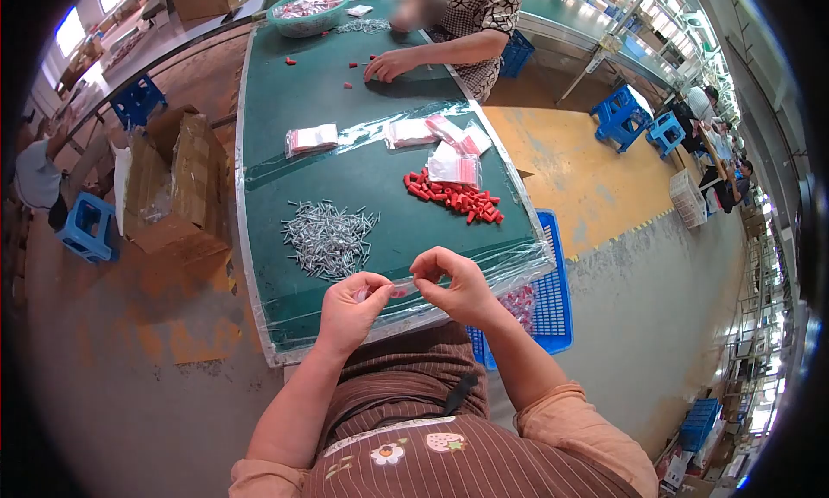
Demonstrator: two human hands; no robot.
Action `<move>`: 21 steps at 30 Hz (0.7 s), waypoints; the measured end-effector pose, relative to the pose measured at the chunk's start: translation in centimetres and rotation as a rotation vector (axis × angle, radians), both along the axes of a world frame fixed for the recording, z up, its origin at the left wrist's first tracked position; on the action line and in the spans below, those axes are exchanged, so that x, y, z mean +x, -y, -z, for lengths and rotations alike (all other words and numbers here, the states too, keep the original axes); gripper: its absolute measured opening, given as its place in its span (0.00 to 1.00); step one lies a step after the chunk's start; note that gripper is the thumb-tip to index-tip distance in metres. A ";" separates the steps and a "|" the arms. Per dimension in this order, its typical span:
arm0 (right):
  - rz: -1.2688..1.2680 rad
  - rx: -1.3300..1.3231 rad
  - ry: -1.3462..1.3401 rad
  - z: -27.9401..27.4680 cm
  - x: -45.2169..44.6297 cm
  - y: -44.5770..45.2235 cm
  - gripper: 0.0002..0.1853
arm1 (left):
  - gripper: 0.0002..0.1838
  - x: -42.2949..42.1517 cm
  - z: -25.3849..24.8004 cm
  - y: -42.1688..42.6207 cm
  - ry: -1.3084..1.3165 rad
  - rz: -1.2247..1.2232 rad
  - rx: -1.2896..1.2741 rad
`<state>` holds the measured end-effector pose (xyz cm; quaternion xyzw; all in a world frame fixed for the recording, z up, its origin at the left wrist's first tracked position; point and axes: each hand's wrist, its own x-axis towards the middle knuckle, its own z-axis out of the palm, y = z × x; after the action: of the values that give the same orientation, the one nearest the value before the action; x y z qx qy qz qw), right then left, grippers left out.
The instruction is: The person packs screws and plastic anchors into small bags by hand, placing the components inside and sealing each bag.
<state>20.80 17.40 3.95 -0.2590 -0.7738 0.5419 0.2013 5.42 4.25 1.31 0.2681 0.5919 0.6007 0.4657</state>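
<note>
My left hand pinches a small clear zip bag with some red showing in it, above the near edge of the table. The fingers of my right hand are closed at the bag's other end. Just beyond my left hand lies a pile of grey metal screws or pins. A heap of short red plastic plugs sits farther off on the right. Stacks of small zip bags with red edges lie behind the heap, and one bag overlaps it.
The green table has clear film along its edge. A blue crate with filled bags stands below on the right. Across the table, a person's hand is near red plugs, beside a green basket. An open carton stands left.
</note>
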 end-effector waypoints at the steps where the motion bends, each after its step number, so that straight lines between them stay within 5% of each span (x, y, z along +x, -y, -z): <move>1: -0.004 0.022 -0.007 0.0 0.0 0.1 0.09 | 0.01 0.1 -0.1 0.0 0.004 -0.002 0.006; 15: -0.011 0.024 0.028 0.0 3.5 1.2 0.07 | 0.02 2.9 2.3 -0.7 -0.090 0.177 0.069; 17: 0.037 0.072 0.091 -1.3 5.7 0.9 0.07 | 0.07 2.9 0.4 -1.0 0.114 0.256 -0.150; 21: 0.211 0.166 0.265 -3.5 13.1 -1.9 0.07 | 0.14 0.7 2.2 -1.4 0.690 0.245 -0.159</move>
<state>33.92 19.28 7.45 -0.3904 -0.8040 0.4133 0.1742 6.17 5.63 -0.94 0.0819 0.4083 0.5477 0.7256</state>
